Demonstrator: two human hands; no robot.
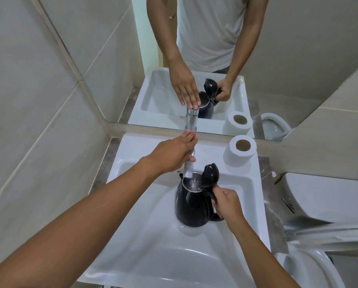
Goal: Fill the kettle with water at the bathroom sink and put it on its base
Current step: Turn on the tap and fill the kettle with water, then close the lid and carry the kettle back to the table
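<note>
Kettle (191, 204) filling under tap (189, 163); right hand (228, 201) grips handle, left hand (174, 154) clasps tap; base unseen.

My left hand (174, 155) is stretched far forward, palm down, the fingers lying flat and together, the arm almost straight. My right hand (228, 203) stays nearer to me (lower in the view), the fingers curled tight into a closed grip, the wrist bent a little.
</note>
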